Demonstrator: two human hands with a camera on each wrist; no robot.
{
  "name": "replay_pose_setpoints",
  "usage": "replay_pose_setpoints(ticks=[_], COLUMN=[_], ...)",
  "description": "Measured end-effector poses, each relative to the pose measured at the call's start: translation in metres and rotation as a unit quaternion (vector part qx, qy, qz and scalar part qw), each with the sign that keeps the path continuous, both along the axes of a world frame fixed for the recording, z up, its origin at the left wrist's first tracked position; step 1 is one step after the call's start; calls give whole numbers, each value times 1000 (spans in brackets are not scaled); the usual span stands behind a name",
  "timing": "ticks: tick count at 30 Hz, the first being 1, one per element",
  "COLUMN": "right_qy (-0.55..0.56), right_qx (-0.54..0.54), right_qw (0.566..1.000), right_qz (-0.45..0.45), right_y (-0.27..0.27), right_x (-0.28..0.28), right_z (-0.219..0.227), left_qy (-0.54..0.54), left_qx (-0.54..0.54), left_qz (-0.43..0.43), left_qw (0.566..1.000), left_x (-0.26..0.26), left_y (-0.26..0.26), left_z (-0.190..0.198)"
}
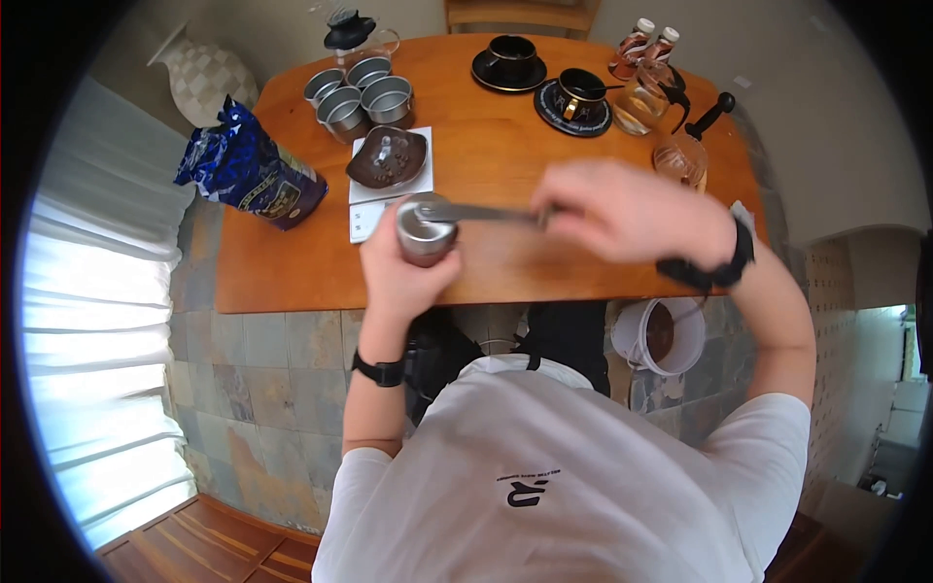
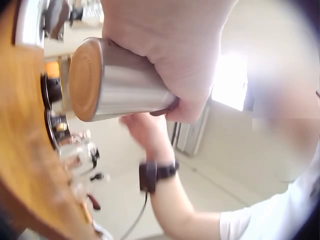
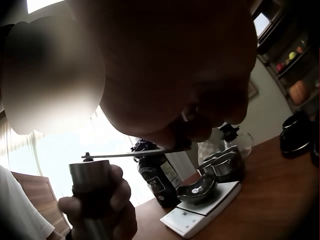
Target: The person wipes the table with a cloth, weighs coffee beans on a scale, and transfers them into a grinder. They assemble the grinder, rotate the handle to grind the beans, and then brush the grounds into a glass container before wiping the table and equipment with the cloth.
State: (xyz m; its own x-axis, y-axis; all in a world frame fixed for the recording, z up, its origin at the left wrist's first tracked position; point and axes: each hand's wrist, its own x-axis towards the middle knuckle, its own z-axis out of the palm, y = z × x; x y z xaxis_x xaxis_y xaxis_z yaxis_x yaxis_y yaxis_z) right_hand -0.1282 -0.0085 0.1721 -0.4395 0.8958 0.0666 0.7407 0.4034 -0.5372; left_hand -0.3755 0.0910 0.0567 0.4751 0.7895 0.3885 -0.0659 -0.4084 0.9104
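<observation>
My left hand (image 1: 403, 277) grips a silver hand coffee grinder (image 1: 426, 245) above the table's front edge. In the left wrist view, the steel body (image 2: 130, 82) of the grinder is tilted, its round base towards the table. A flat metal crank (image 1: 481, 213) reaches sideways from the grinder's top. My right hand (image 1: 627, 214), blurred, holds the crank's outer end with curled fingers. Just beyond the grinder, a dark brown bowl (image 1: 389, 151) with a few coffee beans sits on a white scale (image 1: 367, 222).
A blue coffee bag (image 1: 262, 180) stands left, metal cups (image 1: 342, 112) behind the bowl. Dark cups on saucers (image 1: 571, 115), a glass pot (image 1: 639, 107) and two bottles (image 1: 632, 49) are at the far right. A white bucket (image 1: 685, 340) stands on the floor, right of the legs.
</observation>
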Motion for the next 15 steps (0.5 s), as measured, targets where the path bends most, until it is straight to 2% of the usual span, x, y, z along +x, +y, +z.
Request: replay_pose_setpoints(ticks=[1, 2, 4, 6, 7, 8, 10, 12, 13, 14, 15], right_qy=[-14, 5, -29, -30, 0, -8, -25, 1, 43, 55, 44], right_qx=[41, 4, 13, -26, 54, 56, -58, -11, 41, 28, 24], right_qw=[996, 990, 982, 998, 998, 997, 995, 1000, 996, 991, 991], right_qz=[72, 138, 185, 55, 9, -57, -82, -7, 65, 117, 127], right_y=[-19, -29, -22, 15, 34, 38, 22, -18, -26, -32, -27], right_x=[-25, -47, -76, -60, -35, -13, 20, -8, -26, -44, -54], right_z=[1, 6, 29, 22, 3, -2, -16, -18, -17, -10, -1], left_qy=[37, 81, 201, 81, 121, 160, 53, 60, 93, 98, 147], left_qx=[28, 53, 74, 274, 194, 113, 26, 10, 23, 20, 15], left_qz=[-11, -22, -156, -145, -176, -208, -107, -5, 7, 8, -45], left_qw=[999, 995, 964, 947, 957, 958, 992, 998, 995, 995, 988], left_x=[4, 3, 27, 51, 46, 38, 9, -8, -6, 3, 18], left_y=[1, -1, -20, -57, -57, -55, -36, -8, -3, -3, -7], left_z=[5, 10, 11, -8, -1, 5, 3, 0, 2, -2, -9])
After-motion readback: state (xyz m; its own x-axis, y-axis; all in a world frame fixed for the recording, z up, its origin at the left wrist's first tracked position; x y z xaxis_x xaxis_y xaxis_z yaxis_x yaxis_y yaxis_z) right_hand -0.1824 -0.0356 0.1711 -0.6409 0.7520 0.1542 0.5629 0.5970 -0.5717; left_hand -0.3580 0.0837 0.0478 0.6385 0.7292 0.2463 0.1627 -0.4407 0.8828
